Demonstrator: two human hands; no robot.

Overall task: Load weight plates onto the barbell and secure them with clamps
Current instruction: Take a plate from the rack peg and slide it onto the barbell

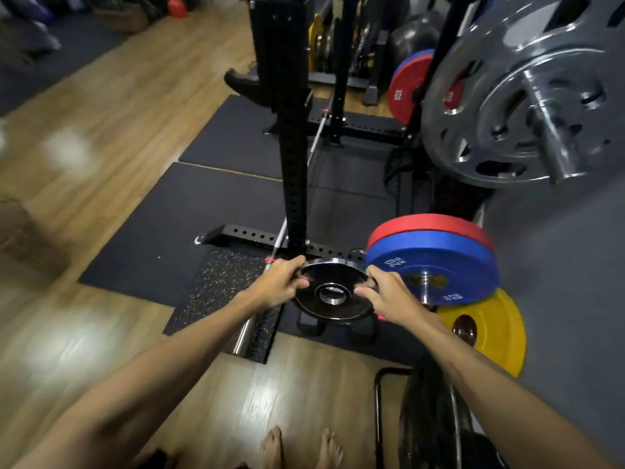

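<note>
Both hands, left hand (282, 282) and right hand (389, 292), are gripping the small black plate (333, 294) with curled fingers, holding it nearly flat above the barbell sleeve (245, 336), which is lying lower-left, nearer the left hand.

You've got dim indoor light; overhead glare patches on the wood floor (67, 340) at left. Motion blur thruout, worst at edges; wide-angle bends the rack (291, 137).
</note>
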